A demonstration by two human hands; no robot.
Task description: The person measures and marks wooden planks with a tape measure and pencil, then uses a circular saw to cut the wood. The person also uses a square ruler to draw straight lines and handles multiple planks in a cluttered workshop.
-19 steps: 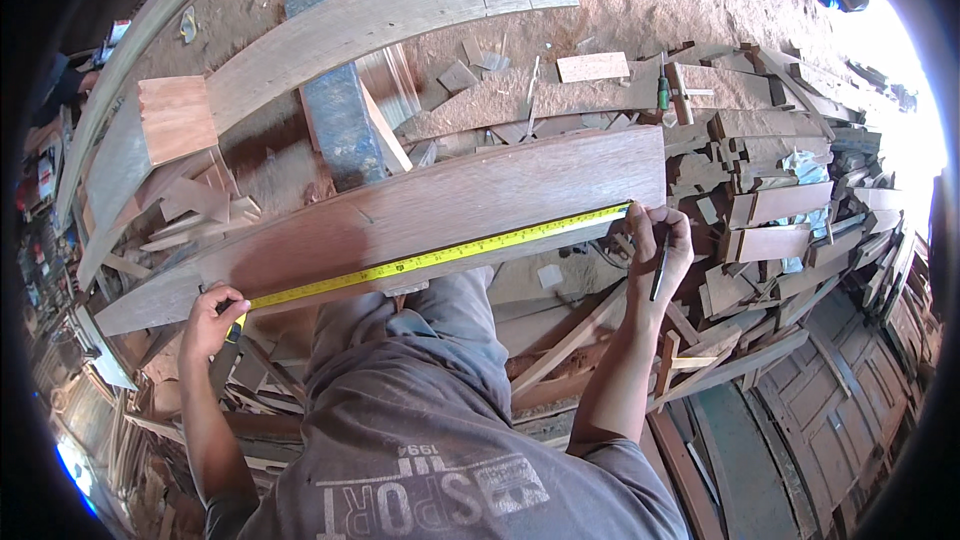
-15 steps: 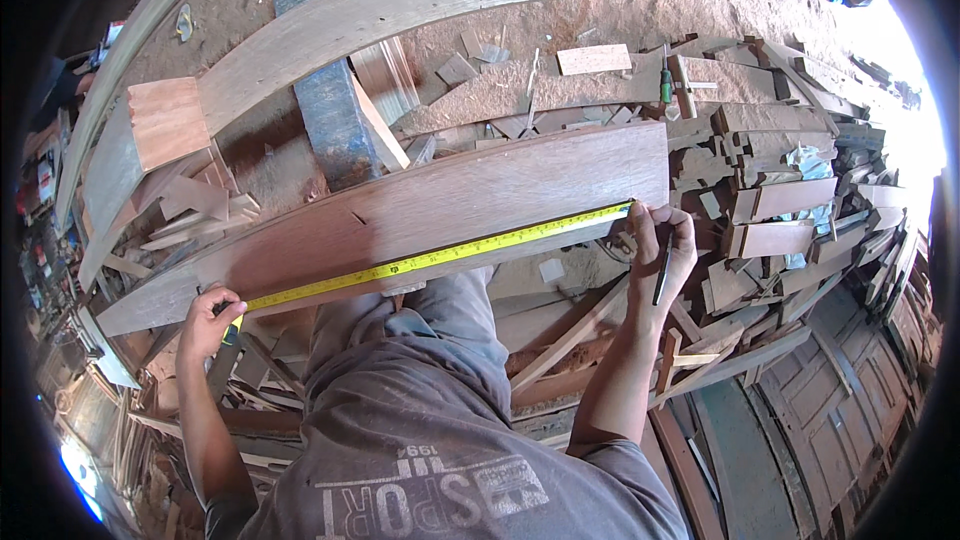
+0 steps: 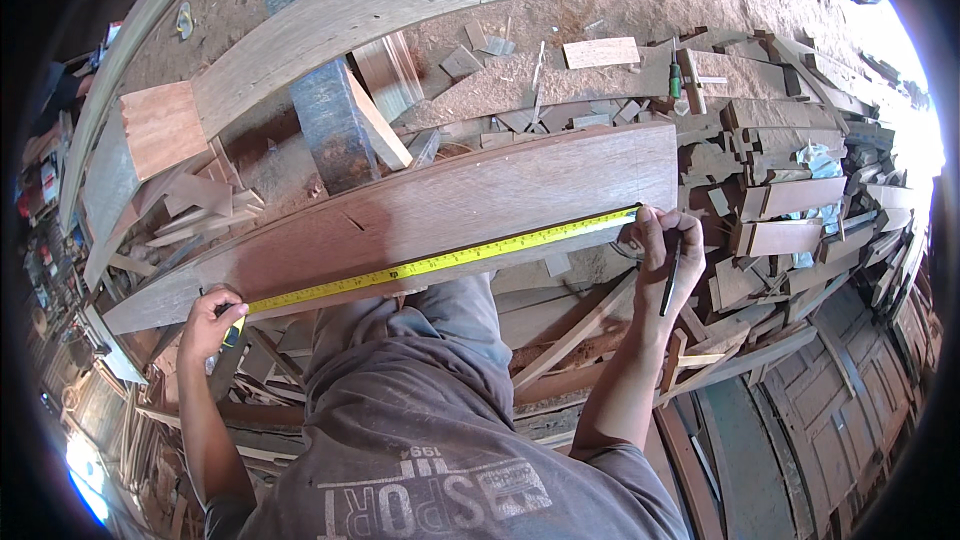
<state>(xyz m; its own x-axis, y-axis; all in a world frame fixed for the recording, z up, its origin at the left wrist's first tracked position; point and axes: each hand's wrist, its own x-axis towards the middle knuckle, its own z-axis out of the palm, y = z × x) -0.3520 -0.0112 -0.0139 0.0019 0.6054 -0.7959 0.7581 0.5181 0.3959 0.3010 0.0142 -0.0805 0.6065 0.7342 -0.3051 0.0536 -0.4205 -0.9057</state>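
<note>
Step in hand looks like measuring: yellow tape blade (image 3: 480, 253) is drawn out along the near side of the long board (image 3: 500, 195), which lies crosswise in front of the person's legs (image 3: 440, 302), tapering to the left.

Left hand (image 3: 208, 326): closed around the tape case (image 3: 235, 330) at the board's near edge, toward the narrow end. Right hand (image 3: 665, 248): thumb and finger in a narrow pinch on the blade's far end, a bit short of the board's wide right end. Same hand has a dark pen (image 3: 669, 285) tucked between the fingers, lying back toward the wrist, off the wood. Could be a pencil; too small to tell. Can't read the tape at this size either.

Next move, my judgement: calls for a taut, straight blade with its end on the reference point, then a reading. If a mark is wanted at the right end, the pen needs turning tip-down without letting the blade slip. Main risk: blade creeping off line while the fingers regrip.
</note>
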